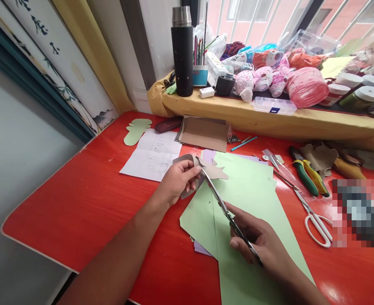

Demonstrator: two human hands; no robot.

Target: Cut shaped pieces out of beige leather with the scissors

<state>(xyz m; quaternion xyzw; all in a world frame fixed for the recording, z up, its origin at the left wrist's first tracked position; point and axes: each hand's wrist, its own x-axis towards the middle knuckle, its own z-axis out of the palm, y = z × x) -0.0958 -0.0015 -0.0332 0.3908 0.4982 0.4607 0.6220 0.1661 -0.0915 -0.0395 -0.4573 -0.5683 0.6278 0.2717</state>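
Note:
My left hand point(178, 180) is closed on a grey-beige paper cut-out point(213, 171), held just above the red table. My right hand point(260, 242) grips a pair of dark-handled scissors point(220, 203). The long blades point up and left, and their tips meet the cut-out next to my left thumb. Both hands are over light green paper sheets point(253, 190) that lie on a few lilac sheets.
White-handled scissors point(314, 218) and green-yellow pliers point(309, 178) lie to the right. A white printed sheet point(153, 156), a green cut-out point(136, 130) and brown card point(204, 133) lie further back on the red table point(88, 199). The sill holds a black flask point(182, 51), pens and yarn.

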